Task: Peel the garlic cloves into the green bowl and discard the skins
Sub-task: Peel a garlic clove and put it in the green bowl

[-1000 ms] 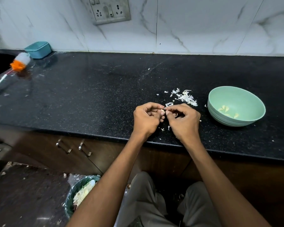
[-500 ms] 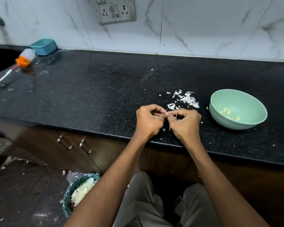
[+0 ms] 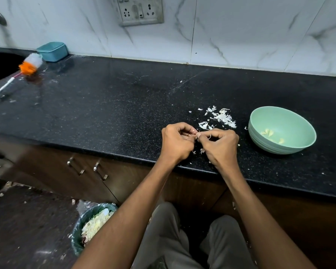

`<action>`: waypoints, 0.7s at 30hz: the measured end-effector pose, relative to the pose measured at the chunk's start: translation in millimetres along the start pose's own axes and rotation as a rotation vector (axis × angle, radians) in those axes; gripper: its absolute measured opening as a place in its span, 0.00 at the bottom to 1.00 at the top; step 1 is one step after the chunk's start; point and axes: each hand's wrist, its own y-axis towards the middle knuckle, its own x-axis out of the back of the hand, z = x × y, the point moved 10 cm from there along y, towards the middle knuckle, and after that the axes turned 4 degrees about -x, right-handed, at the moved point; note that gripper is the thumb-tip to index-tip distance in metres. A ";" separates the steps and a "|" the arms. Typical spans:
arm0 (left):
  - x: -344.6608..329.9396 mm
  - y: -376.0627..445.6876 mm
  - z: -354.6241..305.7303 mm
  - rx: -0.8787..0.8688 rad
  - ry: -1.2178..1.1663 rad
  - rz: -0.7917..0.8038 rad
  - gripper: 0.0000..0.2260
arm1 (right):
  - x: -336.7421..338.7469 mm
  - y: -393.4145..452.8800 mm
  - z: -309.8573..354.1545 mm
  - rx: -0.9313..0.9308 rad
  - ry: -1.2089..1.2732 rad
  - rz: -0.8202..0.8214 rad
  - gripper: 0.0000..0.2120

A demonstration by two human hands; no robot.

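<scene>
My left hand [image 3: 176, 141] and my right hand [image 3: 220, 145] meet above the black counter [image 3: 105, 113] near its front edge. Their fingertips pinch a small garlic clove [image 3: 197, 134], mostly hidden between them. A scatter of white garlic skins [image 3: 220, 118] lies just beyond my hands. To the right stands the green bowl [image 3: 299, 140], which holds a few peeled cloves [image 3: 268, 132].
A bin [image 3: 77, 235] lined with a plastic bag and holding skins stands on the floor at lower left. A teal box [image 3: 52, 51] and an orange-and-white brush [image 3: 27, 66] lie at the counter's far left. Cabinet handles [image 3: 99, 169] sit below the counter edge.
Both hands stay together on the clove, with small finger movements only. The view has drifted slightly, so everything sits a little lower and to the right.
</scene>
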 end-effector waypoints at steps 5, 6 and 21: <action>-1.0 -1.7 -3.4 -0.028 0.030 0.015 0.08 | -0.2 -0.6 1.5 0.002 -0.004 -0.006 0.05; -1.6 -1.9 -3.6 -0.029 0.037 0.020 0.08 | 0.2 -1.0 1.9 -0.001 -0.006 -0.010 0.06; -0.8 -2.8 -7.2 -0.065 -0.036 0.000 0.07 | 0.8 0.2 -11.2 -0.089 0.111 -0.042 0.07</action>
